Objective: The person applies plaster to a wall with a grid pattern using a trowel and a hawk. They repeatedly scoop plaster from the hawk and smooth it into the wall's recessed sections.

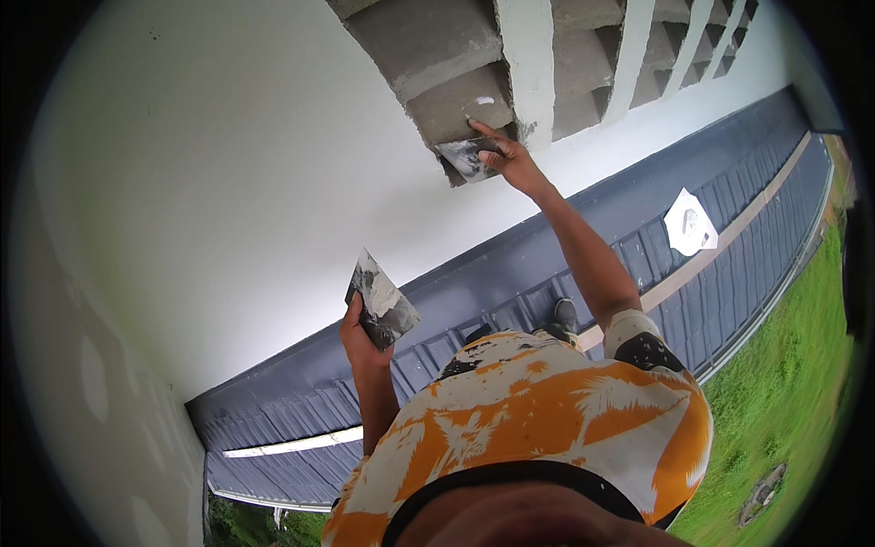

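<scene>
My left hand (363, 345) is closed round the edge of a flat metal scraper (380, 296), whose face carries a thick smear of white filler. It is held out in front of the white wall, apart from it. My right hand (513, 167) reaches up to the lowest recess of a grey vent block (456, 102) in the wall. Thumb and fingers pinch a second scraper (463, 158), streaked with white, at the recess's lower edge. The index finger is stretched out toward the recess's inner face. A white dab (484, 100) shows there.
More recesses (583, 68) run along the wall to the right, parted by white strips. I am on a dark ribbed metal roof (273, 410). A wooden plank (711, 260) lies along it, with a white, smeared sheet-like piece (690, 223) beside it. Grass (775, 401) lies past the roof edge.
</scene>
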`<control>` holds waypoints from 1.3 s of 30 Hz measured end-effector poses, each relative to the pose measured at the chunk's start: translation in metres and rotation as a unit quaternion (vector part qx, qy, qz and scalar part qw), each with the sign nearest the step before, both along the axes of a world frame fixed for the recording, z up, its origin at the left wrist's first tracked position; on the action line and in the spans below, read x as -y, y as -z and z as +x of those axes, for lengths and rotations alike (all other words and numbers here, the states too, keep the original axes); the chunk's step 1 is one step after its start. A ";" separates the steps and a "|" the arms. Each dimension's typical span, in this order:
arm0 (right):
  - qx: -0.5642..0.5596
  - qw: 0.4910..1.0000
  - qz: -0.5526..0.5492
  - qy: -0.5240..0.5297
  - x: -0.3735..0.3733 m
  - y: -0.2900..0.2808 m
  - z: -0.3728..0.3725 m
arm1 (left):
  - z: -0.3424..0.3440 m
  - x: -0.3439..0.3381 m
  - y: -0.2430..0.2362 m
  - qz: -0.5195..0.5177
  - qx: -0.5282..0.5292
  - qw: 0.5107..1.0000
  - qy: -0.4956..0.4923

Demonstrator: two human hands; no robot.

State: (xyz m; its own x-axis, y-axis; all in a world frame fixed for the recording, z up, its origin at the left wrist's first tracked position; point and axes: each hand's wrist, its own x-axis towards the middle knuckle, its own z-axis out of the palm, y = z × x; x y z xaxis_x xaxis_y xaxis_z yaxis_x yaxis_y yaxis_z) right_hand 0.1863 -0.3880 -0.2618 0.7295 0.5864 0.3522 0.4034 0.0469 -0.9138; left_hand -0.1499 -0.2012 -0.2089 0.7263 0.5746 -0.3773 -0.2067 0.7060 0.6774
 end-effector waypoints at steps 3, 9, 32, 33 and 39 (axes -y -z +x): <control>-0.037 0.998 0.038 0.023 0.005 0.015 -0.015 | 0.004 0.007 -0.005 -0.017 -0.008 1.000 -0.011; -0.405 0.894 0.189 0.013 0.036 -0.018 -0.080 | 0.048 0.016 -0.002 -0.007 0.027 0.999 0.018; 0.318 0.938 -0.120 -0.071 0.098 -0.112 -0.090 | 0.124 0.032 -0.068 0.313 0.069 0.941 -0.108; 0.255 0.960 -0.097 -0.059 0.100 -0.096 -0.085 | 0.127 0.025 -0.094 0.327 0.112 0.925 -0.159; -0.125 0.919 0.227 0.297 0.054 0.017 -0.010 | 0.166 -0.078 -0.217 0.486 0.260 0.809 -0.204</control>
State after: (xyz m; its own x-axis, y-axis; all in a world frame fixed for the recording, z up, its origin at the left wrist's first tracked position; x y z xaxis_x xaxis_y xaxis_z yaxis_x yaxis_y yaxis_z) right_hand 0.1767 -0.4417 -0.2791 0.9649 -0.1075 0.2396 0.2608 0.2865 -0.9219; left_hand 0.0162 -0.1228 0.0083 0.3169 0.6481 0.6925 -0.7243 -0.3061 0.6179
